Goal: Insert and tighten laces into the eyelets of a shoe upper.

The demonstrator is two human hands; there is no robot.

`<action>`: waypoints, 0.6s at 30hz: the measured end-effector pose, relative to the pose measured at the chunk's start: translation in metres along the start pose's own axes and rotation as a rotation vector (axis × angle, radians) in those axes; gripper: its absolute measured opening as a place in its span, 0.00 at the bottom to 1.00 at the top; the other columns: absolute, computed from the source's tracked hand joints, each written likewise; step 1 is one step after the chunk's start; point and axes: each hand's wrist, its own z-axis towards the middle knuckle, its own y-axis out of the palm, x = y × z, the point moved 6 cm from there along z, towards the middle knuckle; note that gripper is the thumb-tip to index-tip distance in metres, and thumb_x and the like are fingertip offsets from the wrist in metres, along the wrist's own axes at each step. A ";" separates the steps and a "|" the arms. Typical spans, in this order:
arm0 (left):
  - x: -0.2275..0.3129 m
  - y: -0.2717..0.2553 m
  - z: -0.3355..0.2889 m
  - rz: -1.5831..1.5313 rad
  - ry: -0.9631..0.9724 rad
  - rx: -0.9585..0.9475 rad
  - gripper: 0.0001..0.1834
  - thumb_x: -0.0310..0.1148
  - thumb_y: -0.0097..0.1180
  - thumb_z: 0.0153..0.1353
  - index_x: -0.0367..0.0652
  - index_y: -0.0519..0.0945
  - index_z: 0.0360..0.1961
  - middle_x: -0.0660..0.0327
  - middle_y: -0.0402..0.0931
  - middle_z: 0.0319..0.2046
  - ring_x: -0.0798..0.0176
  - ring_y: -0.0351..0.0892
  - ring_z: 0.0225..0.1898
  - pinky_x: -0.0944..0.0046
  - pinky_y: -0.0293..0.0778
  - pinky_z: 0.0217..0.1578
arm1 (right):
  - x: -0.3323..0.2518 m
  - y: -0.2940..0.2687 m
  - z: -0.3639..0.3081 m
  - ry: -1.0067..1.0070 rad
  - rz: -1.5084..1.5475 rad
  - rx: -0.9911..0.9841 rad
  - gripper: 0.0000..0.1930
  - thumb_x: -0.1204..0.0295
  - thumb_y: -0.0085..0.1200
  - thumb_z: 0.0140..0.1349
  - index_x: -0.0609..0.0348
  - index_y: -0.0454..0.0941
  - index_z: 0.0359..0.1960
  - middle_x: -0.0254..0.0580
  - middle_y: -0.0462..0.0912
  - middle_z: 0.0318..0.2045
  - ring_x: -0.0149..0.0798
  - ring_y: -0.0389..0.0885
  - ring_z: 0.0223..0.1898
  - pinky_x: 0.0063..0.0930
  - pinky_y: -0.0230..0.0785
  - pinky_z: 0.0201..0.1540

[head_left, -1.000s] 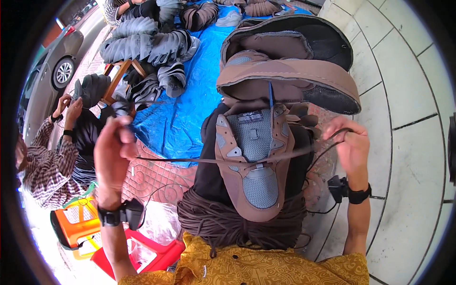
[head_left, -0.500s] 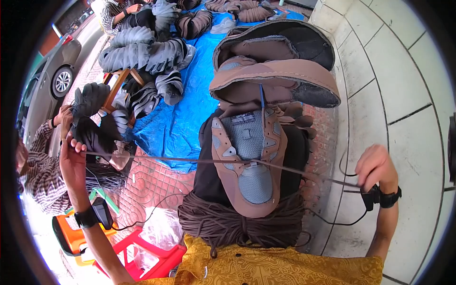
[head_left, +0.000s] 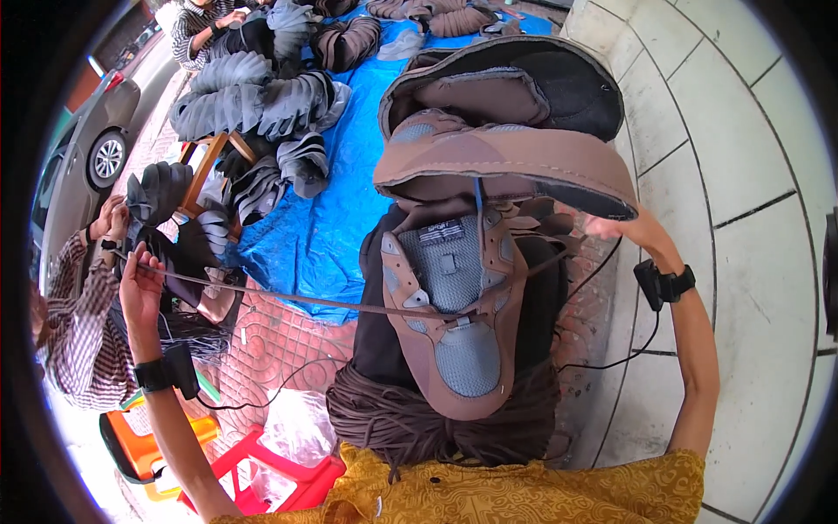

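A brown and blue-grey shoe upper [head_left: 468, 360] lies toe toward me on my lap, with a brown shoelace [head_left: 336, 303] through its front eyelets. Pinched in the fingers of my left hand [head_left: 142, 284], one length of lace stretches out to the left. The other length slants up toward my right hand [head_left: 635, 230], whose fingers are closed and partly covered by the edge of a stacked upper. Behind the shoe, more brown uppers [head_left: 506, 150] are stacked with their openings facing me. A thin blue strand [head_left: 479, 194] runs down from the stack to the tongue.
A thick bundle of brown laces [head_left: 393, 410] rests on my lap. Rows of grey uppers [head_left: 262, 105] cover a blue tarp [head_left: 305, 244]. Co-workers in checked sleeves [head_left: 87, 349] sit at the left. Red [head_left: 297, 485] and orange [head_left: 144, 437] plastic stools stand nearby; a tiled wall [head_left: 742, 262] rises at the right.
My right hand has moved up and inward, from out beside the wall to the stacked uppers. The right lace length now slants upward. My left hand stays nearly in place, still pinching its length.
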 end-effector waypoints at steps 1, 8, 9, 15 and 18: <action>0.000 -0.002 0.003 0.001 -0.003 -0.042 0.15 0.34 0.43 0.64 0.35 0.71 0.47 0.62 0.74 0.30 0.67 0.74 0.32 0.65 0.73 0.38 | 0.000 0.007 -0.001 0.000 0.017 -0.079 0.07 0.71 0.56 0.42 0.63 0.79 0.21 0.31 0.73 0.13 0.23 0.65 0.14 0.18 0.55 0.18; 0.042 -0.048 0.026 0.035 0.060 0.048 0.15 0.32 0.45 0.63 0.34 0.71 0.47 0.61 0.75 0.32 0.66 0.75 0.34 0.66 0.74 0.39 | 0.012 -0.007 -0.015 -0.453 -0.619 0.114 0.06 0.71 0.54 0.40 0.59 0.78 0.21 0.38 0.73 0.12 0.35 0.70 0.15 0.27 0.59 0.19; 0.048 -0.051 0.029 0.076 0.075 0.082 0.15 0.33 0.45 0.63 0.35 0.71 0.48 0.61 0.75 0.33 0.66 0.75 0.34 0.65 0.74 0.39 | -0.005 0.000 -0.031 -0.833 -1.025 0.311 0.05 0.71 0.54 0.40 0.58 0.76 0.18 0.40 0.72 0.11 0.40 0.71 0.15 0.32 0.60 0.18; 0.065 -0.069 0.040 0.214 0.112 0.202 0.15 0.35 0.48 0.62 0.36 0.73 0.44 0.61 0.76 0.34 0.67 0.74 0.34 0.66 0.72 0.37 | 0.069 -0.039 -0.038 0.056 -1.087 0.513 0.03 0.73 0.51 0.45 0.57 0.75 0.18 0.36 0.78 0.25 0.38 0.76 0.26 0.32 0.65 0.26; 0.075 -0.083 0.041 0.201 0.199 0.305 0.15 0.36 0.49 0.61 0.37 0.73 0.44 0.62 0.75 0.35 0.68 0.73 0.34 0.66 0.72 0.36 | 0.139 -0.058 -0.049 0.512 0.185 0.474 0.05 0.75 0.51 0.49 0.61 0.77 0.27 0.38 0.78 0.34 0.34 0.76 0.30 0.27 0.67 0.31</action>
